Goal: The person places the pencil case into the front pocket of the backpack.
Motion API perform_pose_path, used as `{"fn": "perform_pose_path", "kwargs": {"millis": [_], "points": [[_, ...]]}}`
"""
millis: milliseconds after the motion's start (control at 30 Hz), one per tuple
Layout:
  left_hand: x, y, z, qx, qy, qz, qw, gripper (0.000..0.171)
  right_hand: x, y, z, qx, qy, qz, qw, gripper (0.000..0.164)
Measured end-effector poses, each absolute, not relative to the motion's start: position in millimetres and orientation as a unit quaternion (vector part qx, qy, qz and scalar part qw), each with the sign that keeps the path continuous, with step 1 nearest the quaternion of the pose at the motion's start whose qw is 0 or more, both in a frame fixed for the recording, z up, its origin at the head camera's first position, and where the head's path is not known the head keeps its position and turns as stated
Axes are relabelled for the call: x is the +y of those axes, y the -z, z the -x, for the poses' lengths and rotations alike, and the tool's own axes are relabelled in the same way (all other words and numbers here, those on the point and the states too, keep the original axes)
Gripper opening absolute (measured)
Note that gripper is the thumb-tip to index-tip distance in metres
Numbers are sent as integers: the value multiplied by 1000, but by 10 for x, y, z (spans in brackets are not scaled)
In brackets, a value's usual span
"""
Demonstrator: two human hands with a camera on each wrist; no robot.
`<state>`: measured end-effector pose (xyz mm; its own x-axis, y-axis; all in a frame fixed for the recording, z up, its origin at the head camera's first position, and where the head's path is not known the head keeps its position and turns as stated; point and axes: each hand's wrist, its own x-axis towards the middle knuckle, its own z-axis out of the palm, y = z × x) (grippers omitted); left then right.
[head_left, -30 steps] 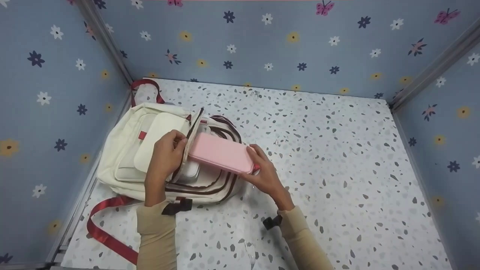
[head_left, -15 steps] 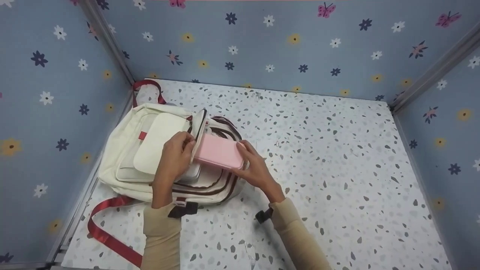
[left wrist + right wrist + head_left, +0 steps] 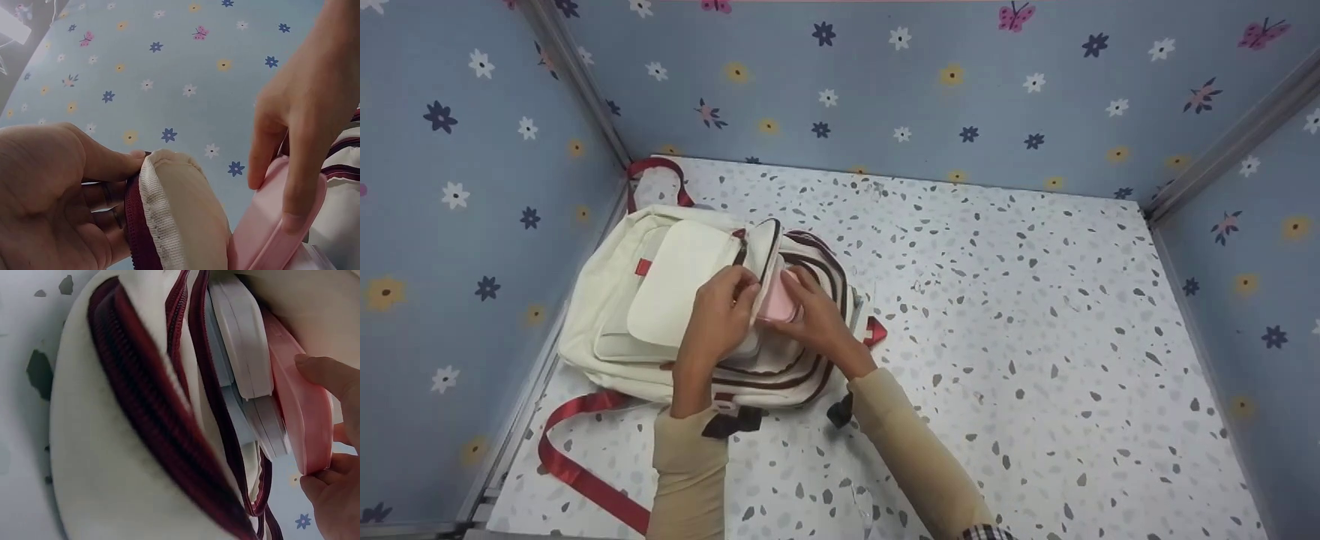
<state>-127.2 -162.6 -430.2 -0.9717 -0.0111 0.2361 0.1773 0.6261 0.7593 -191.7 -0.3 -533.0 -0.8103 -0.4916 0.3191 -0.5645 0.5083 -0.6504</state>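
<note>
A cream backpack (image 3: 585, 322) with dark red zips lies on its back on the speckled table. My left hand (image 3: 720, 311) pinches the zipped edge of its front pocket (image 3: 163, 219) and holds it away from the bag. A pink case (image 3: 295, 394) sits mostly inside this pocket, its outer end sticking out. With thumb and fingers on opposite sides, my right hand (image 3: 821, 322) grips that end. Beside the pink case, in the right wrist view, stand a white case (image 3: 242, 337) and some grey boxes (image 3: 270, 424). The pocket's bottom is hidden.
A red strap (image 3: 585, 480) curves over the table (image 3: 1020, 337) at the front left. Another red strap loop (image 3: 656, 163) lies at the back corner. Blue flowered panels (image 3: 885, 82) wall the table at the back and both sides. A red tab (image 3: 874, 331) shows right of the bag.
My right hand has moved left, pushing the pink case deeper into the pocket, so only its end shows in the head view. The left hand has shifted slightly right with the pocket edge.
</note>
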Motion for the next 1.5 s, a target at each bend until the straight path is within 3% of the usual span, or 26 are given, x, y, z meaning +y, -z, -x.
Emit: {"fn": "perform_pose_path", "kwargs": {"millis": [433, 600, 833, 967, 1267, 1500], "points": [[-1679, 4258, 1304, -897, 430, 14, 106, 10, 105, 5281, 1851, -887, -382, -258, 0, 90], [-1694, 4275, 1288, -897, 431, 5, 99, 10, 236, 5254, 1701, -895, -378, -234, -41, 79], [-1687, 4274, 1279, -895, 438, -15, 85, 17, 331, 5237, 1494, -882, -365, -284, -92, 59], [-1666, 4272, 1292, -891, 444, -19, 91, 21, 320, 5252, 1449, -877, -362, -303, -88, 54], [-1605, 4353, 1346, -871, 459, -7, 176, 14, 268, 5314, 1434, -887, -338, -308, -71, 57], [-1526, 4390, 1369, -863, 476, -2, 166, 13, 86, 5271, 1438, -900, -303, -310, -32, 56]]}}
